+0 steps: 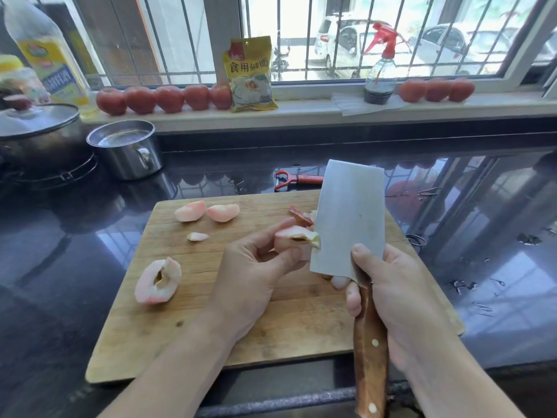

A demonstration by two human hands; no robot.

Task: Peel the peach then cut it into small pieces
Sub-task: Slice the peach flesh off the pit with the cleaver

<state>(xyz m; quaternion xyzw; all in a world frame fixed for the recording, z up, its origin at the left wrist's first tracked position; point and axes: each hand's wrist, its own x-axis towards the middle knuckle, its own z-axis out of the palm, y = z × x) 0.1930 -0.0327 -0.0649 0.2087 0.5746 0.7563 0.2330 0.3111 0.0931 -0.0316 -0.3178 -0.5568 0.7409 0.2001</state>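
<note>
Yellow packet point(251, 74) on the windowsill reads "食用碱面". Oil bottle point(49, 52) left of it: label print blurred, unreadable.

**Both hands raised, both gripping**

The left hand point(256, 267) comes in from lower left, forearm bare; its thumb and fingers are curled in a pinching grip, fingertips pointing right; the right hand point(391, 294) enters from lower right, fingers wrapped tight, thumb extended upward; its little finger seems tucked underneath, though that is hidden.
</note>
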